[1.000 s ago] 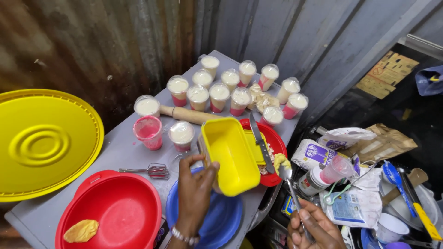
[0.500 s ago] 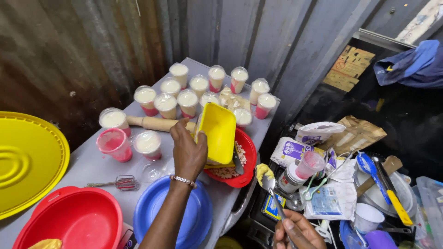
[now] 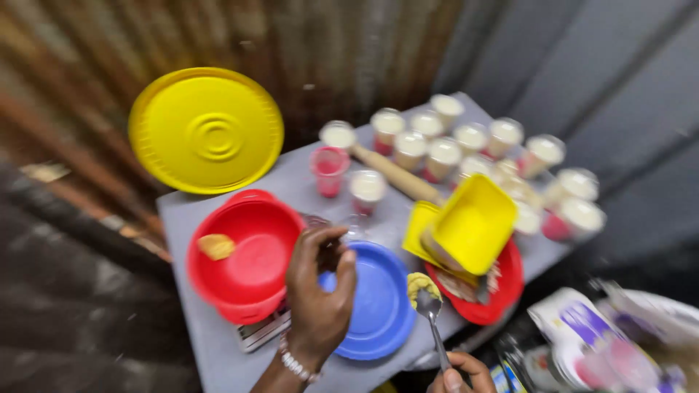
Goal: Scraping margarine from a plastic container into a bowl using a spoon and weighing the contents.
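You are carrying a spoon (image 3: 431, 320) of yellow paste in your right hand (image 3: 459, 375), grip closed on its handle; your left hand (image 3: 320, 291), loosely curled and empty, is hovering over the blue plate (image 3: 382, 306). Keep the spoon level.

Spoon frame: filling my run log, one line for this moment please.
left hand: empty, above blue plate | right hand: holds spoon with yellow lump | yellow tub: tilted on red plate

Two bowls (image 3: 247, 255) (red, blue), one spoon (image 3: 431, 320)
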